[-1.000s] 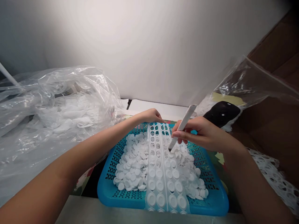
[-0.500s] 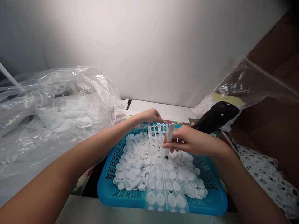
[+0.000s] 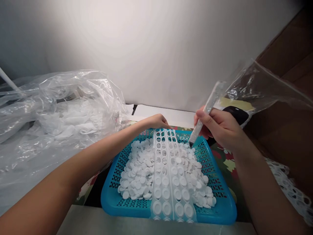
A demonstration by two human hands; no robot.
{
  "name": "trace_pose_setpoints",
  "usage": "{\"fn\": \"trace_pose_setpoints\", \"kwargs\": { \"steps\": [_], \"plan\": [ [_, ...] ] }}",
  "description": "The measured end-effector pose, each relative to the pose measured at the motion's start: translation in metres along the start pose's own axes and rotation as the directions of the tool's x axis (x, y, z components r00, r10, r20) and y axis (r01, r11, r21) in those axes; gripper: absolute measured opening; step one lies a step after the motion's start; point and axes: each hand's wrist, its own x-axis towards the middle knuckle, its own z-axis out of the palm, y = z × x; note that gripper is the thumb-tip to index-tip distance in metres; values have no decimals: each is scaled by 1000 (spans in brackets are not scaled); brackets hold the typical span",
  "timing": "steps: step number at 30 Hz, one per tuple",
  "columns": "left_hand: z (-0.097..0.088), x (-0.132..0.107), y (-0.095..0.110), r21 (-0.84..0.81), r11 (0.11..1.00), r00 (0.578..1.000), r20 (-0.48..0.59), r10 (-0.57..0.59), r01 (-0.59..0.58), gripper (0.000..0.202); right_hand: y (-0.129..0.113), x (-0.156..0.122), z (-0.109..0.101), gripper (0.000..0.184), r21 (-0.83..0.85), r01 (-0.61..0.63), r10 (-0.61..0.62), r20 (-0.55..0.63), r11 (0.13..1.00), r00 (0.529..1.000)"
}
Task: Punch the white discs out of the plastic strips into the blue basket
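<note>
Right hand (image 3: 220, 126) gripping a clear stick (image 3: 207, 111) with curled fingers, stick tip nearing the blue basket's (image 3: 109, 203) far right corner, left hand (image 3: 156, 121) resting with loose fingers on the white holey strip (image 3: 162, 153), round white caps (image 3: 138, 174) lying underneath

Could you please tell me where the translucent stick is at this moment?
In the head view, the stick is in the right hand, its tip over the blue basket's upper right corner.

The left hand (image 3: 156, 121) is held low and palm-down, while the right hand (image 3: 218, 125) is raised and curled in a pen grip.
</note>
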Motion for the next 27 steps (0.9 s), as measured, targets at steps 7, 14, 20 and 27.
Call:
{"fn": "trace_pose_setpoints", "kwargs": {
  "steps": [7, 14, 20, 27],
  "plan": [
    [1, 0, -1, -46, 999, 1000, -1, 3, -3, 36, 18, 2, 4, 35, -344, 8, 238, 665, 939, 709],
    [0, 0, 0, -57, 998, 1000, -1, 11, -11, 31, -2, -7, 10, 22, -424, 159, 99, 524, 892, 846],
    [1, -1, 1, -36, 999, 1000, -22, -9, 8, 32, -15, -20, 28, 12, -445, 286, 21, 570, 849, 821],
    [1, 0, -4, -52, 999, 1000, -6, 11, -11, 31, -15, -21, 32, 14, -495, 311, 19, 554, 811, 832]
  ]
}}
